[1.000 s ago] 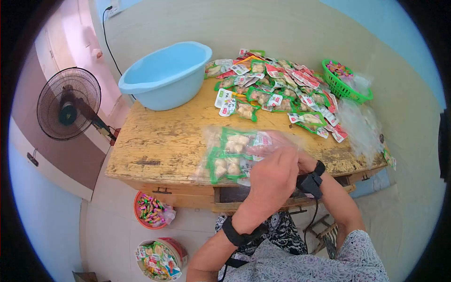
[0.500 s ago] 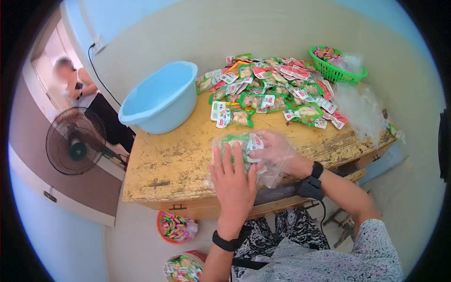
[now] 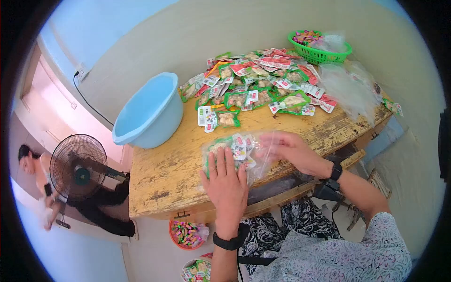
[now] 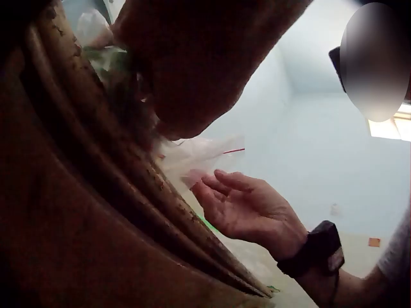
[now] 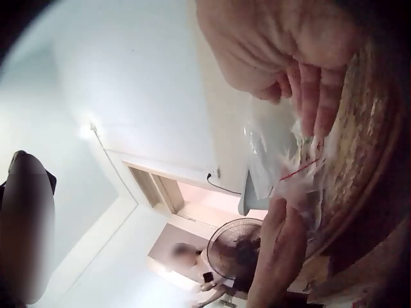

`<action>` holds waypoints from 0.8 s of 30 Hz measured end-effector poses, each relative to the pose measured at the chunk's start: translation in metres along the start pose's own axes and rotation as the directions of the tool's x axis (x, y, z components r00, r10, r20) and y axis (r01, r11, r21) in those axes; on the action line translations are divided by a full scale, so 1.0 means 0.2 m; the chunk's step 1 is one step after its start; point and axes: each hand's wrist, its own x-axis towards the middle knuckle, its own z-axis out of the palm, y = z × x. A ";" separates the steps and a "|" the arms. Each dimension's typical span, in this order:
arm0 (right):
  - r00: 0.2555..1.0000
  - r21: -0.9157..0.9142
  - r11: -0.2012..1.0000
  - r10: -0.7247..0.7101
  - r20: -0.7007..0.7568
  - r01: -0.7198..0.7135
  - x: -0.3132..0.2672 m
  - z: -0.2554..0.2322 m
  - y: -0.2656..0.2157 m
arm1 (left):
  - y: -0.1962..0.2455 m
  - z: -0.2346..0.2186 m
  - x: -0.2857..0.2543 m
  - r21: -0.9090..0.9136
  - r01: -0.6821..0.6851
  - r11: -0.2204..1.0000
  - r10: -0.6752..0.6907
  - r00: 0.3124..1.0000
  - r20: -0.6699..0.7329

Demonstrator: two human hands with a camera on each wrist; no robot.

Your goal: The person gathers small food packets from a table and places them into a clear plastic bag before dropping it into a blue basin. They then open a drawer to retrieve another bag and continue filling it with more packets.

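Note:
A clear zip bag (image 3: pixel 256 162) with green-edged snack packets (image 3: pixel 238 146) inside lies flat near the table's front edge. My left hand (image 3: pixel 226 188) rests palm down on its left part, fingers straight. At the bag's right, open end is my right hand (image 3: pixel 293 151), fingers extended over the plastic. In the left wrist view the right hand (image 4: pixel 247 208) has its thumb and fingertips at the bag's edge, which carries a red strip. The right wrist view shows the right hand (image 5: pixel 289 58) above the bag's red-lined mouth, the left hand (image 5: pixel 280 253) across from it.
Many snack packets (image 3: pixel 263 89) are heaped at the table's back. A blue basin (image 3: pixel 162 124) stands left, a green basket (image 3: pixel 324 57) and loose clear bags (image 3: pixel 350 91) right. Below are a part-open drawer (image 3: pixel 277 190), a red basket (image 3: pixel 174 235) and a bucket. A person (image 3: pixel 35 164) is behind a fan (image 3: pixel 77 167).
My left hand has come down from over the right hand onto the packets and spread flat. The right hand has moved right along the bag. The view has turned, and a person has appeared at left.

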 end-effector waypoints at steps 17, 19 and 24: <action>0.956 -0.617 0.740 -0.283 0.079 0.270 0.34 -0.21 0.05 | 0.01 -0.01 -0.02 -0.013 -0.019 1.000 0.018 1.000 -0.023; 0.933 -0.615 0.719 -0.349 0.084 0.324 0.38 -0.18 -0.03 | 0.01 -0.02 -0.02 -0.023 -0.015 1.000 0.015 1.000 -0.014; 0.889 -0.657 0.642 -0.448 0.099 0.396 0.41 -0.02 -0.26 | 0.01 -0.04 0.00 -0.100 0.004 0.995 -0.005 1.000 -0.009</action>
